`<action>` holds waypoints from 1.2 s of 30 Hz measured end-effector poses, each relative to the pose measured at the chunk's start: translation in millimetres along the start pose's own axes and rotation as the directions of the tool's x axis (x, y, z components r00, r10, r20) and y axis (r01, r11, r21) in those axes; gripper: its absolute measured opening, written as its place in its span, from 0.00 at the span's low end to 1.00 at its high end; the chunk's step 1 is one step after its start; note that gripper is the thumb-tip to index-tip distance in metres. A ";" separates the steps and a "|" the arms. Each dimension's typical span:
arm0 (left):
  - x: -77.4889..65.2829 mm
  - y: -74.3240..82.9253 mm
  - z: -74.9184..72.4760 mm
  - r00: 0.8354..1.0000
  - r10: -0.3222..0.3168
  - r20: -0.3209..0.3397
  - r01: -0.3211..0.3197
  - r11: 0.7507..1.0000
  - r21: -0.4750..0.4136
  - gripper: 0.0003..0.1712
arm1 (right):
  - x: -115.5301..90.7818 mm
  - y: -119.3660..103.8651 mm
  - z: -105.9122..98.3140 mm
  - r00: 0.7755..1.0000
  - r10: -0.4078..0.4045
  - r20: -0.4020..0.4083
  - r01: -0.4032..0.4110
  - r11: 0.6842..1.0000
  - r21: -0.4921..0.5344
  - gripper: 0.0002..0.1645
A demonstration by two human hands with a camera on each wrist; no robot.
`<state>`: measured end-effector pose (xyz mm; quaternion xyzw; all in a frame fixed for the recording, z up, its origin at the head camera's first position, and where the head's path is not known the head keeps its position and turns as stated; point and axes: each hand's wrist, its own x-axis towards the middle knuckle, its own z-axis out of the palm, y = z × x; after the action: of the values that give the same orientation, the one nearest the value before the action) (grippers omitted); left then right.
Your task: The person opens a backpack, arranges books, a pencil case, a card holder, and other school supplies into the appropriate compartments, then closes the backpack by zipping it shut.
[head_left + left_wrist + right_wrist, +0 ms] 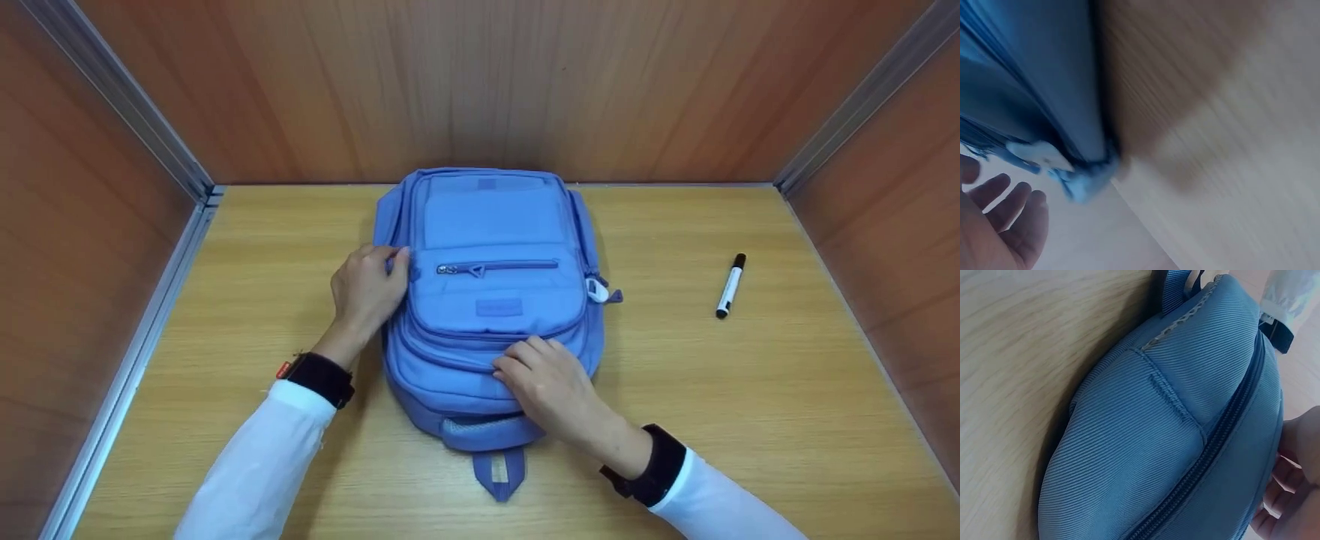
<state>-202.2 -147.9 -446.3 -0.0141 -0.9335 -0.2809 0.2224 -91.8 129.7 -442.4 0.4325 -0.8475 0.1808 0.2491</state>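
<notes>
Head view, backpack: a blue backpack [491, 300] lies flat on the wooden table [750, 390], near the back wall, its carry loop pointing toward the person.
Head view, left hand: the left hand [367, 289] rests on the backpack's left edge, fingers curled over the side seam, thumb on top; it grips the edge of the fabric.
Head view, right hand: the right hand [551, 382] lies on the lower front of the backpack, fingertips bent and pressed at the zipper seam; whether they pinch a zipper pull I cannot tell.
Head view, marker: a black and white marker [730, 286] lies on the table, well apart from the backpack, to its right.
Head view, sleeves: both arms wear white sleeves with black wristbands.
Left wrist view: blurred; blue backpack fabric [1033, 84] fills the upper left, with a pale tab at its lower corner, above the table. The fingers [1016, 214] show at the lower left, loosely spread.
Right wrist view: the rounded end of the backpack [1185, 427] with its zipper line running across, resting on the table; fingertips [1292, 484] touch the fabric at the right edge.
</notes>
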 end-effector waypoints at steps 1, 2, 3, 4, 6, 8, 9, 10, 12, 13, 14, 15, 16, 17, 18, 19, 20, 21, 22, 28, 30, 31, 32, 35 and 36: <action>-2.2 2.6 -1.2 1.000 0.004 -0.001 -0.004 1.000 -0.009 0.27 | 0.1 -0.2 -0.2 1.000 0.001 0.001 -0.001 1.000 0.000 0.06; -3.9 4.7 -2.4 1.000 0.007 0.004 -0.007 1.000 -0.013 0.29 | 0.2 -0.3 -0.3 1.000 0.002 0.002 -0.002 1.000 -0.001 0.06; -5.5 6.7 -3.9 1.000 0.011 0.015 -0.011 1.000 -0.010 0.31 | 0.2 -0.4 -0.3 1.000 0.003 0.002 -0.003 1.000 -0.001 0.07; -6.8 8.1 -5.0 1.000 0.017 0.022 -0.017 1.000 -0.005 0.33 | 0.2 -0.5 -0.1 1.000 0.003 0.001 -0.003 1.000 -0.002 0.07; -8.7 9.8 -7.1 0.999 0.020 0.028 -0.020 1.000 0.004 0.33 | 0.2 -0.9 0.6 1.000 0.003 0.002 -0.003 1.000 -0.002 0.07; -9.6 11.0 -8.8 0.999 0.001 0.042 -0.001 1.000 -0.007 0.31 | -0.1 -0.8 1.3 1.000 0.006 0.006 -0.006 1.000 -0.004 0.07; -10.1 11.5 -9.6 0.999 -0.013 0.048 0.014 1.000 -0.018 0.29 | -0.2 -0.8 1.6 1.000 0.006 0.008 -0.006 1.000 -0.004 0.07; -10.3 12.3 -10.6 0.998 -0.029 0.050 0.030 0.999 -0.034 0.25 | -0.3 -0.8 1.8 1.000 0.006 0.010 -0.006 1.000 -0.005 0.07; -11.0 13.7 -12.5 0.996 -0.060 0.065 0.064 0.996 -0.069 0.19 | -0.6 -0.8 1.8 1.000 0.008 0.014 -0.008 1.000 -0.009 0.07; -11.3 14.4 -13.5 0.994 -0.073 0.076 0.080 0.993 -0.086 0.16 | -0.7 -0.8 1.7 1.000 0.010 0.015 -0.010 1.000 -0.012 0.08; -11.8 15.1 -14.6 0.993 -0.082 0.090 0.091 0.990 -0.104 0.15 | -0.9 -0.8 1.5 1.000 0.012 0.017 -0.012 1.000 -0.015 0.08; -12.1 15.5 -15.6 0.991 -0.085 0.100 0.097 0.989 -0.115 0.14 | -0.9 -0.9 1.4 1.000 0.013 0.017 -0.013 1.000 -0.019 0.08; -12.7 15.7 -16.7 0.990 -0.087 0.110 0.101 0.987 -0.129 0.13 | -1.0 -0.9 1.3 1.000 0.015 0.018 -0.014 1.000 -0.021 0.08; -13.4 15.4 -17.6 0.989 -0.089 0.117 0.104 0.985 -0.135 0.12 | -1.1 -1.0 1.3 1.000 0.017 0.019 -0.016 1.000 -0.022 0.08; -14.4 14.8 -18.6 0.989 -0.085 0.117 0.102 0.985 -0.140 0.12 | -1.1 -1.0 1.3 1.000 0.019 0.019 -0.019 1.000 -0.022 0.07; -15.3 13.8 -19.4 0.990 -0.083 0.116 0.100 0.984 -0.145 0.12 | -1.0 -1.0 1.2 1.000 0.022 0.019 -0.021 1.000 -0.020 0.07; -16.4 12.7 -20.3 0.990 -0.080 0.114 0.097 0.984 -0.150 0.11 | -0.8 -1.1 0.8 1.000 0.025 0.019 -0.025 1.000 -0.019 0.07; -17.5 11.6 -21.3 0.992 -0.076 0.105 0.091 0.984 -0.150 0.11 | -0.5 -1.0 0.4 1.000 0.028 0.014 -0.028 1.000 -0.014 0.07; -18.8 10.2 -22.0 0.992 -0.076 0.098 0.090 0.984 -0.152 0.11 | 0.1 -0.6 0.2 1.000 0.030 0.004 -0.030 1.000 -0.006 0.07; -24.7 5.7 -25.7 0.990 -0.089 0.107 0.105 0.983 -0.149 0.14 | 7.1 5.4 -1.0 0.995 0.039 -0.089 -0.039 0.999 0.007 0.11; -26.5 5.3 -26.5 0.989 -0.097 0.116 0.114 0.983 -0.142 0.14 | 9.9 8.9 -0.4 0.994 0.054 -0.095 -0.057 0.998 -0.031 0.11; -27.4 5.3 -26.8 0.988 -0.101 0.118 0.118 0.983 -0.139 0.14 | 10.9 10.7 0.1 0.994 0.067 -0.091 -0.072 0.996 -0.053 0.12; -28.3 5.3 -26.9 0.988 -0.104 0.118 0.120 0.983 -0.137 0.13 | 11.9 12.5 0.8 0.994 0.078 -0.083 -0.085 0.993 -0.080 0.11; -30.6 5.9 -27.1 0.987 -0.110 0.116 0.125 0.982 -0.141 0.11 | 13.4 16.9 3.0 0.994 0.103 -0.038 -0.107 0.984 -0.141 0.11; -31.2 6.0 -27.0 0.988 -0.108 0.112 0.124 0.982 -0.142 0.10 | 13.5 17.9 3.7 0.994 0.106 -0.023 -0.108 0.982 -0.152 0.11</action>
<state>-162.2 -154.1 -436.4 0.0092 -0.9195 -0.3610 0.1551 -114.2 129.1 -439.3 0.3646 -0.8789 0.1318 0.2779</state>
